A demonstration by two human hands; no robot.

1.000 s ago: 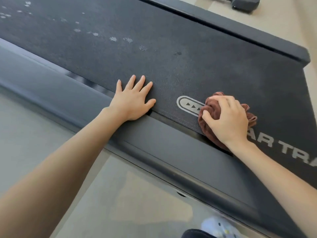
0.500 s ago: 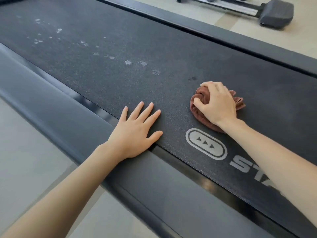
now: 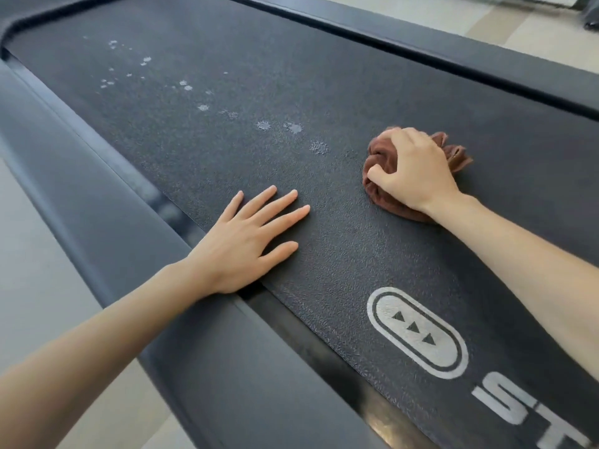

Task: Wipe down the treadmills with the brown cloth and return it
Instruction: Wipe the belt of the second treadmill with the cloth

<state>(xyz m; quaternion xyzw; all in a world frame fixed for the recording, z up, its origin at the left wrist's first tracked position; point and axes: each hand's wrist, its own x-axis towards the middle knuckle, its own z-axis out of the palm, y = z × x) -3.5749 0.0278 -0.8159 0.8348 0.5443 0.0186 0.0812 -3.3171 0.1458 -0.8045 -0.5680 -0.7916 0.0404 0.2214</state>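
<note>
The treadmill's black textured belt point(image 3: 340, 76) fills most of the view. A bunched brown cloth point(image 3: 385, 196) lies on the belt at the right, and my right hand point(image 3: 418, 170) grips it from above, fingers curled round the bunch. My left hand point(image 3: 246, 241) rests flat on the belt's near edge, fingers straight and spread, to the left of the cloth. Several pale dried spots point(image 3: 293, 127) trail across the belt from the far left toward the cloth. A white arrow logo point(image 3: 416, 332) and lettering are printed on the belt near my right forearm.
A dark grey side rail point(image 3: 107, 205) runs along the belt's near side, and another rail point(image 3: 470, 56) along the far side. Pale floor point(image 3: 35, 270) lies beside the near rail. Part of another machine point(image 3: 590, 17) shows at the top right.
My right hand has slid the cloth up the belt, away from the logo and toward the pale spots. My left hand stays flat on the belt's edge. The view has shifted along the treadmill.
</note>
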